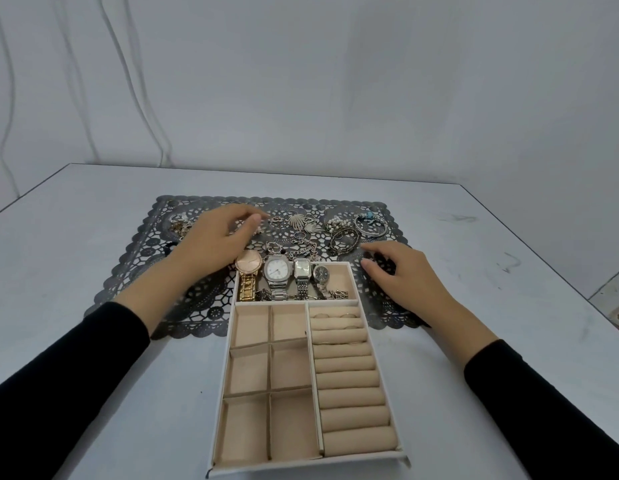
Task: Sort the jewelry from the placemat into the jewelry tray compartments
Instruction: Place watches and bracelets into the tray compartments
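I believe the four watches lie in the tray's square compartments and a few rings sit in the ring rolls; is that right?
Not quite: the head view shows the four watches lying in the long compartment at the far end of the jewelry tray. A few rings do sit in the ring rolls.

Single head-worn wide-angle view, aimed forward and down across a white table [509, 254] toward a grey wall [336, 81] that fills the upper part of the frame. Close range: jewelry tray [301, 465] nearest, low centre, its near rim almost at the bottom border, with the lace placemat [128, 282] just beyond it at mid-height. Left hand [214, 237] and right hand [401, 275] reaching in from the lower corners, black sleeves [58, 393] cropped by the frame edges; table's far edge and right edge both inside the picture.
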The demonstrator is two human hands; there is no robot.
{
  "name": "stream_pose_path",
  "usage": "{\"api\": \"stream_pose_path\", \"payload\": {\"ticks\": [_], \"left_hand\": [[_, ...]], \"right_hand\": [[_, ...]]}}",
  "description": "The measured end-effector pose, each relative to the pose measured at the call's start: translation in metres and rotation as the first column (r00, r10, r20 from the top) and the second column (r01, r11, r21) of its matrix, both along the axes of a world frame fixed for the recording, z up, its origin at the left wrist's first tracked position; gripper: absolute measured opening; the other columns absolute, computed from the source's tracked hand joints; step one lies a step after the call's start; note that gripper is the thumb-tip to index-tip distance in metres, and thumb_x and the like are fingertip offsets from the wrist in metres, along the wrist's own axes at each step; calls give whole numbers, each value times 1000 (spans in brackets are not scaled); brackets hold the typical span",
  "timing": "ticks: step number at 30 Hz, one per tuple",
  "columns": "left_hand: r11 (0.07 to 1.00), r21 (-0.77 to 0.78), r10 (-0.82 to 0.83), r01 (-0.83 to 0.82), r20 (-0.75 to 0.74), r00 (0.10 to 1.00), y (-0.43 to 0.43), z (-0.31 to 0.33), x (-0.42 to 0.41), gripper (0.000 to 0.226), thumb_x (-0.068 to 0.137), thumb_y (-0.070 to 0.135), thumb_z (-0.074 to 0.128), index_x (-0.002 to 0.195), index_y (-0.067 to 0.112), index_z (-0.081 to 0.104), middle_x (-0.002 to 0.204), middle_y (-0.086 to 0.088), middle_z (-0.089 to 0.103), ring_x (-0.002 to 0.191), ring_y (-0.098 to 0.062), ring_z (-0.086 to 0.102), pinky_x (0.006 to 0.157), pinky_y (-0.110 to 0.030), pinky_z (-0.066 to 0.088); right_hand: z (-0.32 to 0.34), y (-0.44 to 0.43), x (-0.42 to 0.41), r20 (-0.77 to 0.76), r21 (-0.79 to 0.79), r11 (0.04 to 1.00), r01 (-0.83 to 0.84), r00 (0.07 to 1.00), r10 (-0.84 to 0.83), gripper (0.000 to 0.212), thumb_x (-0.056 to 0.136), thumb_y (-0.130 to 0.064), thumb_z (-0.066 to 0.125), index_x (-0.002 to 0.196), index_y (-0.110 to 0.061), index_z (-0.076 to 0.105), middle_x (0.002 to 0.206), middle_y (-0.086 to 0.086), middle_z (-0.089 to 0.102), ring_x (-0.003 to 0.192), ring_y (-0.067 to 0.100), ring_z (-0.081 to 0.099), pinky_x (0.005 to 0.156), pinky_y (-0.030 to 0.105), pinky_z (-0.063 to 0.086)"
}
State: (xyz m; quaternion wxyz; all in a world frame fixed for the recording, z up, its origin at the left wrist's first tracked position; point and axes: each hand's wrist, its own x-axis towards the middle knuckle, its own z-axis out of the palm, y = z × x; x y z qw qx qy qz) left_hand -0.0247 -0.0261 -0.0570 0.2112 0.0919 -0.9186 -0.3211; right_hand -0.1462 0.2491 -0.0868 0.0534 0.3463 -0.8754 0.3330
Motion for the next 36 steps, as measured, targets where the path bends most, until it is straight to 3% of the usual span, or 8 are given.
{"api": "stream_pose_path", "payload": {"ticks": [6,12,19,23,29,36], "left_hand": [[993,-87,87,-85,15,996,-42,-7,2,26,100,31,50,120,25,66,123,6,64,115,-14,55,95,-31,38],[991,-59,121,-116,80,989,-76,-8,16,20,100,31,53,113,32,67,120,10,64,112,-8,51,99,-30,37],[995,-27,99,-96,138,986,-88,-6,22,17,96,30,61,103,42,69,118,12,67,114,-8,55,100,-27,36],[993,-91,95,-81,163,982,-85,-6,17,18,96,30,61,110,37,69,123,6,66,112,-8,52,95,-27,36],[977,-159,165,-140,161,973,-84,-4,7,26,95,32,62,120,27,69,131,-3,64,124,-22,54,92,-26,34],[966,-230,159,-117,178,971,-89,-8,-2,12,89,31,70,99,27,75,105,-1,69,100,-19,59,85,-32,43]], "right_hand": [[1,-16,-12,-23,18,999,-48,999,49,31,92,-26,62,122,-27,65,124,-8,63,114,1,50,100,16,32],[0,-31,-21,-16,38,998,-57,998,58,27,91,-29,63,117,-28,69,126,-2,61,120,11,52,99,19,31],[2,-32,-28,0,21,997,-71,997,71,17,90,-22,64,104,-25,74,125,-2,62,121,10,51,107,26,33],[2,-31,-29,17,24,997,-71,997,71,19,90,-21,63,106,-27,73,128,-3,60,124,10,49,109,29,32],[4,-37,-22,26,24,999,-46,999,46,23,84,-34,71,106,-28,73,131,-4,57,122,8,47,99,21,27],[2,-37,-26,22,-1,1000,-27,999,27,13,87,-23,69,98,-23,76,123,-4,62,112,4,49,96,18,28]]}}
